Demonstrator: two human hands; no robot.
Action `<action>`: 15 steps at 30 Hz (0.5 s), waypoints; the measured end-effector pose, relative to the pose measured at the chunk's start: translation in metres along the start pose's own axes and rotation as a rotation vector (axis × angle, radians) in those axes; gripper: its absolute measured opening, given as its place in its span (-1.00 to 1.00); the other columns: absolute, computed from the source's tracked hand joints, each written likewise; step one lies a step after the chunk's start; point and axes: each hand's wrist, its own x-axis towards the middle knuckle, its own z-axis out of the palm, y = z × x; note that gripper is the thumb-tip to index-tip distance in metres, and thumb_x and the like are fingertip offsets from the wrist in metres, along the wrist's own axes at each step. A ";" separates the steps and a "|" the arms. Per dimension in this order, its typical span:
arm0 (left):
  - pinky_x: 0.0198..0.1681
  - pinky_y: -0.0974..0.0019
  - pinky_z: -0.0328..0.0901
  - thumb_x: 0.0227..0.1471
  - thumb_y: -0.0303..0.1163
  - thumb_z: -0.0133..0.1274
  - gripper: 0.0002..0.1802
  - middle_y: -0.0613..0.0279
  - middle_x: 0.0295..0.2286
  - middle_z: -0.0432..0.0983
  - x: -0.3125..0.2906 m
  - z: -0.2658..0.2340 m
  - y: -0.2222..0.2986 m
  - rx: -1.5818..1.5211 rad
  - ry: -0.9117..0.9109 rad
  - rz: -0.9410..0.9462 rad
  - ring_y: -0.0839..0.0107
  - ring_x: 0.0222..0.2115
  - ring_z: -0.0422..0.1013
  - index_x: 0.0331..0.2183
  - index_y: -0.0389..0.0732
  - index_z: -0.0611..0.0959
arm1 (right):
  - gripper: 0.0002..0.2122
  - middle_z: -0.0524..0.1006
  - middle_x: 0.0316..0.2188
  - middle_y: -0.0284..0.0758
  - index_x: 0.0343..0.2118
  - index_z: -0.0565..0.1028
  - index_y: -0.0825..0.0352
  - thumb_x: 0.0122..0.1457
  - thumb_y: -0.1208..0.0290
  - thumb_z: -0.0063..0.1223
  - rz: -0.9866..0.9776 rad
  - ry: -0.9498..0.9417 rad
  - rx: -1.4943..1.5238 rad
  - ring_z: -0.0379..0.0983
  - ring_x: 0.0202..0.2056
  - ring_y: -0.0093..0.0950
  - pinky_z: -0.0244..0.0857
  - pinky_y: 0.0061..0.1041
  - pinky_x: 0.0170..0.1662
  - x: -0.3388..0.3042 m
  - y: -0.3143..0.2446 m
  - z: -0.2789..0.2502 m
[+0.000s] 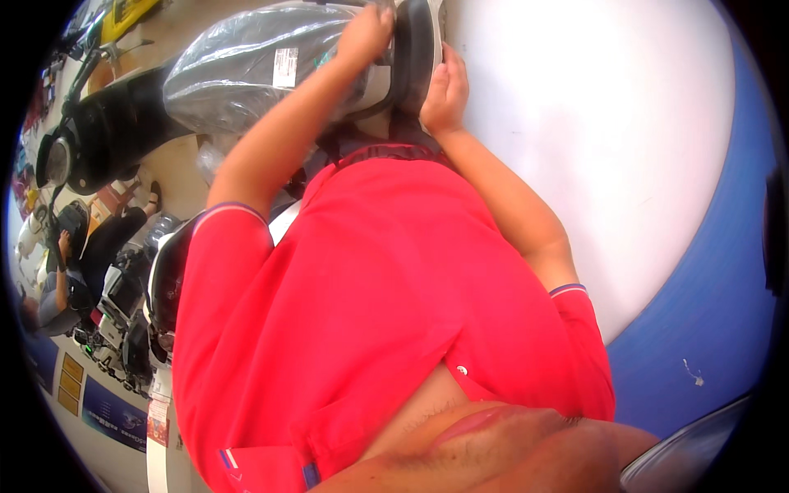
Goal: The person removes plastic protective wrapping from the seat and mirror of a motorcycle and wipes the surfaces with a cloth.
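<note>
A scooter seat point(238, 66), wrapped in see-through plastic film with a white label point(285, 67), lies across the upper part of the head view. My left hand point(367, 37) reaches over to the seat's right end. Its fingers are closed, and what they hold is too small to tell. My right hand point(446, 90) is at the scooter's tail point(417, 53), a black band with a pale rim. The thumb and curled fingers of that hand grip the rim from the right side. The tail's far end runs out of the picture.
The scooter's dark front body point(123, 119) and round headlight point(57, 160) stretch left. Close by on my right rises a white and blue wall point(608, 123). Several other scooters point(123, 316) stand at the left, where a person in dark trousers point(107, 246) sits.
</note>
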 end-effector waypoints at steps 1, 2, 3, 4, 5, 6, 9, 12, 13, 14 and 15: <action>-0.13 -0.08 0.28 0.17 -0.03 -0.16 -0.51 -0.30 -0.31 0.51 -0.020 -0.001 0.001 -0.070 -0.094 -0.078 -0.22 -0.22 0.42 -0.23 -0.33 0.51 | -0.66 0.41 -0.06 0.03 0.01 0.35 0.53 0.27 0.41 -0.28 -0.010 0.000 -0.009 0.35 -0.04 -0.05 0.19 -0.28 0.09 0.002 -0.001 0.001; -0.13 -0.09 0.28 0.18 -0.04 -0.16 -0.51 -0.32 -0.32 0.50 -0.035 0.016 -0.017 -0.028 -0.039 -0.069 -0.25 -0.22 0.41 -0.24 -0.33 0.50 | -0.66 0.41 -0.06 0.03 0.01 0.35 0.53 0.27 0.41 -0.28 -0.018 0.005 0.005 0.35 -0.04 -0.05 0.19 -0.28 0.09 0.003 -0.001 0.003; -0.14 -0.10 0.30 0.16 -0.05 -0.17 -0.53 -0.32 -0.35 0.51 -0.056 0.022 -0.016 0.008 -0.066 -0.072 -0.25 -0.25 0.43 -0.26 -0.34 0.49 | -0.66 0.41 -0.06 0.03 0.01 0.35 0.53 0.27 0.41 -0.28 -0.004 0.026 -0.003 0.35 -0.03 -0.05 0.19 -0.28 0.09 0.000 0.005 0.002; -0.15 -0.12 0.29 0.15 -0.09 -0.15 -0.56 -0.33 -0.35 0.51 -0.075 0.020 -0.013 -0.017 -0.083 -0.086 -0.24 -0.25 0.43 -0.27 -0.34 0.49 | -0.66 0.41 -0.06 0.03 0.01 0.35 0.53 0.27 0.41 -0.28 0.003 0.034 -0.016 0.35 -0.03 -0.05 0.19 -0.27 0.09 -0.002 0.007 0.001; -0.19 -0.08 0.29 0.15 -0.11 -0.11 -0.58 -0.29 -0.37 0.51 -0.095 0.012 -0.008 -0.051 -0.089 -0.059 -0.21 -0.27 0.44 -0.24 -0.33 0.49 | -0.65 0.41 -0.05 0.01 0.01 0.36 0.52 0.27 0.40 -0.28 0.012 0.020 0.011 0.34 -0.02 -0.06 0.19 -0.28 0.09 -0.003 0.007 0.001; -0.22 -0.03 0.29 0.15 -0.13 -0.08 -0.60 -0.25 -0.38 0.51 -0.111 0.000 -0.002 -0.084 -0.094 -0.038 -0.18 -0.29 0.45 -0.22 -0.33 0.49 | -0.65 0.41 -0.05 0.01 0.01 0.36 0.52 0.27 0.40 -0.28 0.021 0.011 0.014 0.34 -0.02 -0.06 0.19 -0.28 0.09 -0.003 0.005 0.002; -0.29 0.10 0.33 0.08 -0.18 0.06 -0.62 -0.16 -0.42 0.53 -0.132 -0.026 0.016 -0.189 -0.168 0.020 -0.04 -0.35 0.49 -0.23 -0.31 0.50 | -0.63 0.42 -0.03 -0.02 0.01 0.37 0.49 0.28 0.34 -0.27 0.010 0.025 0.086 0.34 -0.01 -0.10 0.17 -0.29 0.10 -0.003 0.011 0.002; -0.33 0.19 0.34 0.01 -0.19 0.16 -0.61 -0.07 -0.45 0.54 -0.133 -0.043 0.038 -0.290 -0.138 0.178 0.10 -0.41 0.50 -0.23 -0.28 0.53 | -0.62 0.41 -0.02 -0.04 0.01 0.37 0.49 0.29 0.30 -0.30 0.117 0.033 0.170 0.33 0.01 -0.12 0.16 -0.30 0.10 -0.008 0.014 0.005; -0.35 0.19 0.35 -0.05 -0.19 0.21 -0.62 0.00 -0.44 0.56 -0.129 -0.043 0.046 -0.242 -0.080 0.225 0.09 -0.41 0.50 -0.23 -0.22 0.56 | -0.62 0.41 -0.02 -0.04 0.01 0.37 0.49 0.29 0.30 -0.30 0.117 0.028 0.164 0.33 0.01 -0.12 0.16 -0.30 0.10 -0.008 0.016 0.006; -0.35 0.19 0.35 -0.05 -0.19 0.21 -0.62 0.00 -0.44 0.56 -0.129 -0.040 0.045 -0.249 -0.081 0.222 0.09 -0.41 0.50 -0.23 -0.22 0.56 | -0.60 0.41 -0.02 -0.05 0.02 0.37 0.49 0.30 0.28 -0.30 0.135 0.013 0.187 0.33 0.01 -0.14 0.16 -0.31 0.11 -0.008 0.019 0.007; -0.35 0.18 0.35 -0.07 -0.19 0.22 -0.62 0.02 -0.44 0.56 -0.129 -0.037 0.044 -0.189 -0.075 0.281 0.08 -0.41 0.50 -0.24 -0.20 0.56 | -0.59 0.41 -0.01 -0.05 0.03 0.36 0.49 0.30 0.26 -0.31 0.153 -0.002 0.210 0.33 0.02 -0.17 0.15 -0.33 0.11 -0.009 0.022 0.008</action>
